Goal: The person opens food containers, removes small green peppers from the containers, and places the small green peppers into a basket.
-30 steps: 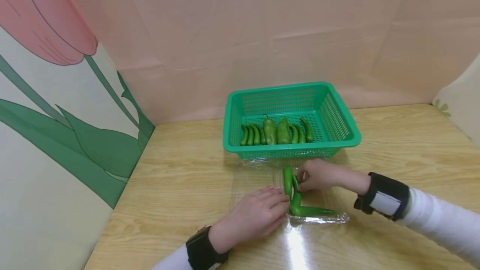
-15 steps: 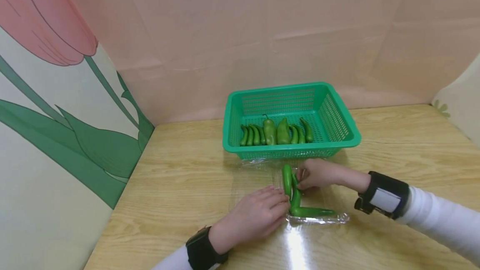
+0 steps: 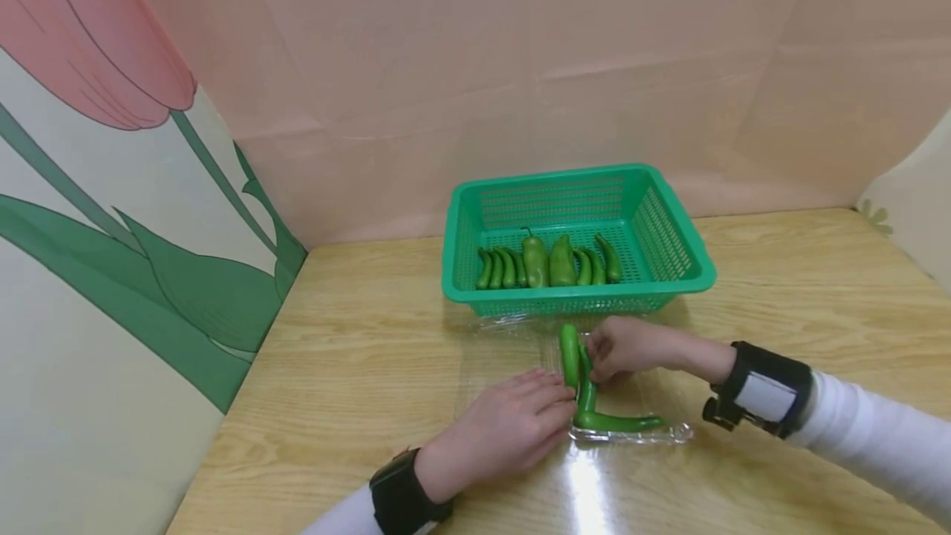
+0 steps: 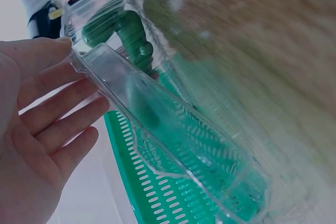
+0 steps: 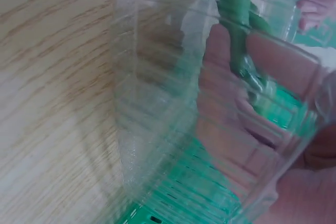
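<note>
A clear plastic tray (image 3: 631,436) lies on the wooden table just before a green basket (image 3: 691,271). Three green peppers lie in the tray: a thick upright one (image 3: 569,351), a slim one (image 3: 587,390) and one lying crosswise (image 3: 620,421). My right hand (image 3: 594,357) pinches the slim pepper at its upper end. My left hand (image 3: 553,411) rests flat with straight fingers (image 4: 58,106) against the tray's left wall (image 4: 157,119). The right wrist view shows the pepper (image 5: 236,19) and fingers (image 5: 262,66) through the clear tray wall (image 5: 152,103).
Several more green peppers (image 3: 546,264) lie in a row inside the basket. A pink wall stands behind it, and a panel with a painted tulip (image 3: 111,188) closes off the left side. Bare wooden tabletop (image 3: 357,353) spreads left and right of the tray.
My right hand and the slim pepper have shifted very slightly. The left hand stays pressed against the tray.
</note>
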The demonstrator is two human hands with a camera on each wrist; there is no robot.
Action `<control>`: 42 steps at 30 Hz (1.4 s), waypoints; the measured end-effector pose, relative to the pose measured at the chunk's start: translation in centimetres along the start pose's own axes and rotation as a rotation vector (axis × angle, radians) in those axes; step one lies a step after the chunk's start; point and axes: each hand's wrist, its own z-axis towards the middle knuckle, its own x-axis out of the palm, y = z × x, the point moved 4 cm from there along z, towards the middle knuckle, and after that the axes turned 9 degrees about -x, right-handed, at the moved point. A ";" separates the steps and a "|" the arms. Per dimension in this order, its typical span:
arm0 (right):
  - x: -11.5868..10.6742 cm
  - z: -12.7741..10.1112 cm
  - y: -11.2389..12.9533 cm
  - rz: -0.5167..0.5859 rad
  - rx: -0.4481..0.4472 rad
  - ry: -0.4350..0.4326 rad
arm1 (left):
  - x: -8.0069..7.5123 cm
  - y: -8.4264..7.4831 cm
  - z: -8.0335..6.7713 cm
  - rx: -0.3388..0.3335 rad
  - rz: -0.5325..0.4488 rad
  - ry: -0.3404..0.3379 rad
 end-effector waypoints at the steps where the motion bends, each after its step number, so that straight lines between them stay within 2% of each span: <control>1: 0.0 0.0 -0.1 -0.001 0.002 0.000 | 0.0 0.0 0.0 -0.001 0.000 -0.001; 5: -0.2 -0.1 -0.4 0.033 0.019 -0.024 | 0.0 0.0 0.0 -0.001 0.000 -0.003; 10: -0.5 -0.5 -0.4 0.149 0.041 -0.062 | -0.1 -0.1 0.0 0.006 0.009 -0.007; 15: -0.7 -0.7 -0.1 0.229 0.041 -0.053 | -0.2 -0.1 0.0 0.010 0.016 -0.012; 24: -1.2 -0.9 0.2 0.278 0.065 -0.062 | -0.1 0.0 0.1 0.009 0.011 -0.002; 30: -1.7 -1.1 0.4 0.302 0.041 -0.067 | -0.2 -0.1 0.1 0.014 0.006 -0.032; 36: -2.4 -1.2 0.4 0.303 0.029 -0.086 | -0.2 0.0 0.1 0.010 -0.005 -0.039; 42: -3.7 -1.6 0.9 0.282 0.027 -0.069 | -0.3 -0.1 0.1 0.011 0.017 -0.034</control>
